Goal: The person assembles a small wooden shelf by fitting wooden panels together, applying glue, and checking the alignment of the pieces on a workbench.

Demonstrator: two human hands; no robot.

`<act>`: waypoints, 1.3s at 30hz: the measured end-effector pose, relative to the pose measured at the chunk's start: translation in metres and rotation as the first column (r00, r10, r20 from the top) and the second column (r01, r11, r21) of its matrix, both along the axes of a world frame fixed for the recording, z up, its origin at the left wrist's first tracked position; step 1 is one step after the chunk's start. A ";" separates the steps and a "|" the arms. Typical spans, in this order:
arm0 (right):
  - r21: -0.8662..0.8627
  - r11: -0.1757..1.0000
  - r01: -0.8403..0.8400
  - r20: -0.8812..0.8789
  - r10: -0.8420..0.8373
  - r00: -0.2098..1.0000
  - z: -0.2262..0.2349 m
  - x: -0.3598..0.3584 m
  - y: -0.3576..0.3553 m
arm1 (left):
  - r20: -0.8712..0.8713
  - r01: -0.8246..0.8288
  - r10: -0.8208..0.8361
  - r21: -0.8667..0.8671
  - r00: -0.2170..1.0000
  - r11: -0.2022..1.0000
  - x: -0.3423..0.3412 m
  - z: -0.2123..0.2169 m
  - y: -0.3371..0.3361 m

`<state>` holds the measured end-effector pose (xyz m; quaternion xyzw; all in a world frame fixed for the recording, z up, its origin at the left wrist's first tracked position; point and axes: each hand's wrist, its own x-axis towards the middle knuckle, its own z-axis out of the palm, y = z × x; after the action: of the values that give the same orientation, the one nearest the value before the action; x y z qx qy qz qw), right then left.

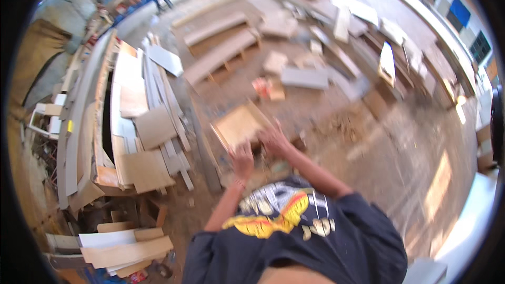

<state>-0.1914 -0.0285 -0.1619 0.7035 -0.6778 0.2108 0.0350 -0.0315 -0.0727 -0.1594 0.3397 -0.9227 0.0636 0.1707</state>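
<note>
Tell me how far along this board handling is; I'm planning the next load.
Done: cut boards sit stacked at the pile. In hand: left hand and right hand both touch the square plywood panel. Left: loose boards lie scattered across the floor; blur hides the grip.

Both hands low at centre, on the near edge of a square plywood panel (239,125) lying tilted on the dusty floor (368,147): left hand (243,159) at its near corner, right hand (274,139) just beside, fingers spread. Grip blurred. Stacked boards (142,142) on a table at left; scattered offcuts (305,77) farther off.
</note>
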 end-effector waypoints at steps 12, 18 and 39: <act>-0.163 0.952 0.258 0.418 -0.170 0.892 0.010 -0.023 0.016 | -0.258 0.001 0.089 0.330 0.962 0.944 -0.023 0.034 0.007; -0.200 0.945 0.257 0.536 -0.113 0.836 0.017 -0.062 0.019 | -0.423 0.063 0.188 0.511 0.886 0.857 -0.083 0.031 0.015; 0.014 0.994 0.105 0.056 -0.106 0.993 0.022 -0.275 -0.040 | -0.318 -0.393 0.614 0.541 0.723 0.744 -0.253 -0.004 0.020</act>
<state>-0.4665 -0.0681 -0.1398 0.6606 -0.7159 0.2249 0.0230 -0.2848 -0.0531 -0.1636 0.6177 -0.7083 -0.1851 0.2871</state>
